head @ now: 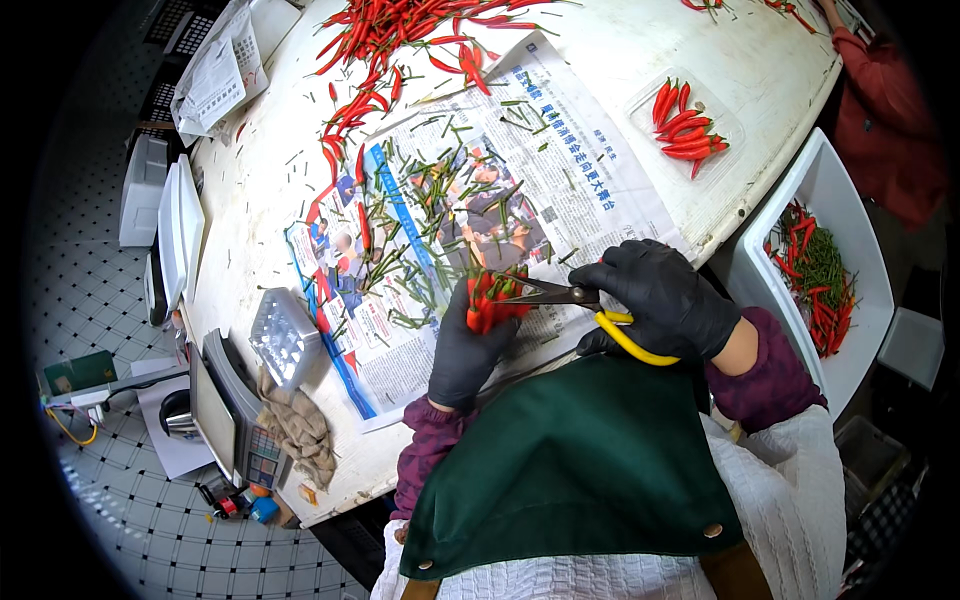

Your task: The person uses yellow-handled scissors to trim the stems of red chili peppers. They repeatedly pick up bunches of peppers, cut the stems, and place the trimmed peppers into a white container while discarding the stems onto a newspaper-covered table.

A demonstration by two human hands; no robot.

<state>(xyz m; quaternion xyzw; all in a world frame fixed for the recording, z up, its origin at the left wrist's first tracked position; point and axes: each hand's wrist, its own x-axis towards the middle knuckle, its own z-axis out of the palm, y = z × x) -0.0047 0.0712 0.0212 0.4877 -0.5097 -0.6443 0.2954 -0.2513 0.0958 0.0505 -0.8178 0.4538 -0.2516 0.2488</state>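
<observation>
A bunch of red chili peppers is held upright in my left hand, which wears a black glove. Yellow-handled scissors are in my right hand, also gloved in black. Their dark blades reach across to the stem ends of the bunch; whether they touch a stem I cannot tell. Under both hands lies a spread newspaper, strewn with cut green stems. A few single chilies rest on its left part.
A large chili heap covers the table's far side. At right, a clear plastic tray holds several chilies, and a white bin contains chilies and stems. Left are clear containers, a rag and a weighing scale. Another person's red sleeve shows at upper right.
</observation>
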